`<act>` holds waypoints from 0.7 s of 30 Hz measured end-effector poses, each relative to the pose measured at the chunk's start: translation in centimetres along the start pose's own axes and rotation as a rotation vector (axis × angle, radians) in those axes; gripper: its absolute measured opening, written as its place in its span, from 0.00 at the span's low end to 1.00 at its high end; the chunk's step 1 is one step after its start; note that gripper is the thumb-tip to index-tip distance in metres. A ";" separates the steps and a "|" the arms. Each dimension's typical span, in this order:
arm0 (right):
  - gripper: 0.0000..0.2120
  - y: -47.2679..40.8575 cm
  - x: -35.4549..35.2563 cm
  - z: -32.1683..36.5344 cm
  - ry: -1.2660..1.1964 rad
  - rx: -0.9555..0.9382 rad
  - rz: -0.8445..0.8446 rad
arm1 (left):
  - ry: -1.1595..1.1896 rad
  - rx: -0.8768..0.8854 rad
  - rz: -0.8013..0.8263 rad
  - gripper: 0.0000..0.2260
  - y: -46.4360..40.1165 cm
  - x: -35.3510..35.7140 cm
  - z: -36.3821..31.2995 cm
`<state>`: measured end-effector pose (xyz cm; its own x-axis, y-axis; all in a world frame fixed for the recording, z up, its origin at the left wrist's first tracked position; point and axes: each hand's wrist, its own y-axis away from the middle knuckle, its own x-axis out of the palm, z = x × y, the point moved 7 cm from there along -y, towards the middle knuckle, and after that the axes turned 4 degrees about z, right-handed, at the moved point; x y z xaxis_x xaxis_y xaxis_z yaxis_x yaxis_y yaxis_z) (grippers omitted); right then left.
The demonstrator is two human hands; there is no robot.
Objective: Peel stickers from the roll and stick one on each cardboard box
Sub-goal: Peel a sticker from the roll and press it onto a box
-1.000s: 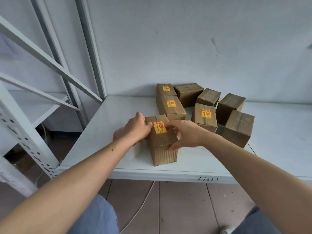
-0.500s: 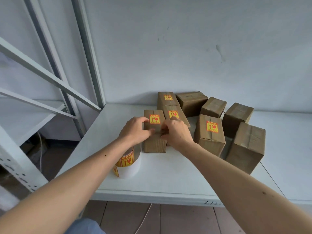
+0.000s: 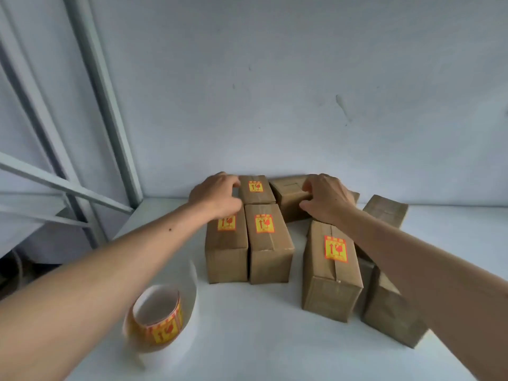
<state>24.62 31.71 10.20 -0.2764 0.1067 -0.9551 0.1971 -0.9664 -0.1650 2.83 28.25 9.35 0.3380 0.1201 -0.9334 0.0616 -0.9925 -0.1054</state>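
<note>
- The white shelf (image 3: pixel 247 339) carries everything in front of you, backed by a pale wall (image 3: pixel 275 78).
- 4 cardboard boxes show a sticker on top: the near-right box (image 3: pixel 330 270), the middle box (image 3: pixel 270 243), the left box (image 3: pixel 225 248) touching it, and the rear box (image 3: pixel 255 191) by the wall.
- The unstickered rear box (image 3: pixel 288 196) sits under your right hand (image 3: pixel 327 199), whose fingers curl onto its top; whether they grip it I cannot tell.
- Your left hand (image 3: pixel 217 196) rests on the left box's far end, fingers loosely bent, holding nothing.
- The sticker roll (image 3: pixel 159 317) stands near the front edge, left of the boxes, its white backing strip (image 3: pixel 189 298) looping around it.
</note>
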 end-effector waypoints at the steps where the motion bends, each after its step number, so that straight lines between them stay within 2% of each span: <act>1: 0.14 -1.0 0.3 -1.0 0.031 0.015 0.028 | -0.024 0.025 -0.006 0.20 -1.6 0.2 -0.9; 4: 0.17 -4.0 1.6 -3.1 0.084 0.027 0.073 | -0.119 0.093 0.004 0.21 -6.3 1.6 -3.4; 9: 0.24 -8.6 4.1 -5.4 0.162 0.034 0.113 | -0.319 0.158 0.155 0.41 -12.5 5.2 -6.0; 11: 0.29 -9.9 4.8 -6.1 0.176 0.061 0.132 | -0.395 0.169 0.207 0.44 -14.0 6.5 -6.4; 16: 0.36 -12.2 6.4 -7.3 0.183 0.126 0.214 | -0.496 0.155 0.291 0.38 -16.1 8.9 -6.7; 19: 0.39 -13.0 7.5 -7.7 0.147 0.145 0.251 | -0.496 0.128 0.265 0.32 -16.6 9.7 -6.9; 21: 0.40 -13.3 7.5 -7.9 0.127 0.147 0.222 | -0.452 0.107 0.247 0.33 -16.7 10.0 -7.0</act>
<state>27.33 47.26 3.27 -0.1197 -0.0918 -0.9886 0.0987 -0.9919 0.0801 11.71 46.13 4.18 -0.1106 -0.1161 -0.9871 -0.0735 -0.9895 0.1246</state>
